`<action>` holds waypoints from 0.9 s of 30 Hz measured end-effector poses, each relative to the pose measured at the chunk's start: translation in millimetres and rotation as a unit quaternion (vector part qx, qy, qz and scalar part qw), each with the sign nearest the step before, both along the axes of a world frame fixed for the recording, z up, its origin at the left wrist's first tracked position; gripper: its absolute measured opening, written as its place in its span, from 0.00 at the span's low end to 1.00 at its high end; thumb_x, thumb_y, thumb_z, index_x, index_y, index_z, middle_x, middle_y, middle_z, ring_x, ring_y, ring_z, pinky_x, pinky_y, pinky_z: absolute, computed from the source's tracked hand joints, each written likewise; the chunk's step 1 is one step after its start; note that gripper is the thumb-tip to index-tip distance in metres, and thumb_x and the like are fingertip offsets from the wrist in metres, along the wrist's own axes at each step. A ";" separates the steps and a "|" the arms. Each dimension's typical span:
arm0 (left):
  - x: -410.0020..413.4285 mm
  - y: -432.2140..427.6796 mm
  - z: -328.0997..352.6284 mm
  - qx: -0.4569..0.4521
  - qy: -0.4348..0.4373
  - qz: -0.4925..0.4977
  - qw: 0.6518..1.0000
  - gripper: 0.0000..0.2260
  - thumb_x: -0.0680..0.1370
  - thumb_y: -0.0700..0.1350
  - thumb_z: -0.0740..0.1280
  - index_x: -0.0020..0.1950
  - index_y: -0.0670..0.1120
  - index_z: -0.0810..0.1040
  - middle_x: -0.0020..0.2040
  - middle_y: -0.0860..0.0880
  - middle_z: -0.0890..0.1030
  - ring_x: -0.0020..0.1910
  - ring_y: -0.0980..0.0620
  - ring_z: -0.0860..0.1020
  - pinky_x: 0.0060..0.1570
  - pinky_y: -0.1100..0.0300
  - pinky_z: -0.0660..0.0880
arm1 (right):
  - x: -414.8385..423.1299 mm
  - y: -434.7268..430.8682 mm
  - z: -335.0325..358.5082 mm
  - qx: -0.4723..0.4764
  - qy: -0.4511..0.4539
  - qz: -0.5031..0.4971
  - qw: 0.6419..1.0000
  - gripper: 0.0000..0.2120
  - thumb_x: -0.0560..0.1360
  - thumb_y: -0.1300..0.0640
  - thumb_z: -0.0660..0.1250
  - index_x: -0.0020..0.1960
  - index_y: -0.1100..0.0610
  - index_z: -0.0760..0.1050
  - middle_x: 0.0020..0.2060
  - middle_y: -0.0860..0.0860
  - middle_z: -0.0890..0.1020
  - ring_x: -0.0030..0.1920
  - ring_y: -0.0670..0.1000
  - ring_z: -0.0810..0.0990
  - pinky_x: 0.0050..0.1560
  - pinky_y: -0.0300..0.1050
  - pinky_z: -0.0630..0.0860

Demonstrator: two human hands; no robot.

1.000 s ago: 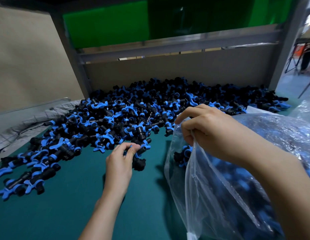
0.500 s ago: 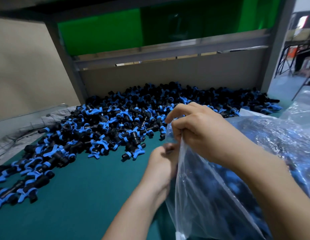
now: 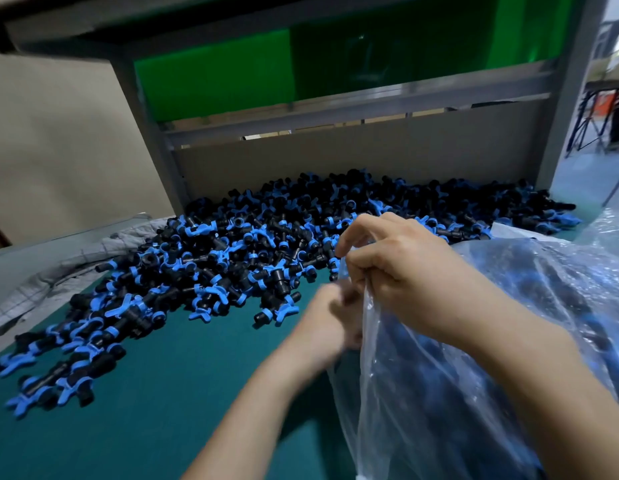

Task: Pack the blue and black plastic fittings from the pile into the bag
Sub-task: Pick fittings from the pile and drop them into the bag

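Note:
A big pile of blue and black plastic fittings (image 3: 266, 251) lies across the back of the green table (image 3: 162, 410). At the right stands a clear plastic bag (image 3: 474, 393) with several fittings showing through its film. My right hand (image 3: 398, 268) pinches the bag's rim and holds the mouth up. My left hand (image 3: 330, 320) is at the bag's mouth just below the right hand. It is blurred and its fingertips are hidden by the film, so whether it holds a fitting cannot be told.
A grey quilted cloth (image 3: 76, 261) lies at the table's left edge. A beige back panel (image 3: 335, 161) and a grey metal frame (image 3: 155, 133) wall in the pile. More clear plastic (image 3: 609, 233) lies at the far right.
My left hand picked a fitting from the pile's near edge and moved right to the bag's mouth. My right hand has kept its pinch on the rim.

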State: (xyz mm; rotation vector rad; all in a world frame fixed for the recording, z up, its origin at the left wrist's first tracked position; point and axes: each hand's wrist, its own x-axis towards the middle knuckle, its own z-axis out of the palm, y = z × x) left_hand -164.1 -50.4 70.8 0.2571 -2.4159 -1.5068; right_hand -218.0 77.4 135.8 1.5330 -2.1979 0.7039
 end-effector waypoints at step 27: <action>15.8 -118.0 -68.5 0.605 0.163 0.174 0.760 0.06 0.82 0.41 0.61 0.48 0.42 0.76 0.38 0.47 0.78 0.37 0.54 0.75 0.38 0.63 0.72 | -1.0 -11.4 -14.7 0.057 0.039 0.011 0.998 0.19 0.69 0.67 0.63 0.32 0.45 0.64 0.50 0.46 0.79 0.45 0.50 0.71 0.46 0.48 0.68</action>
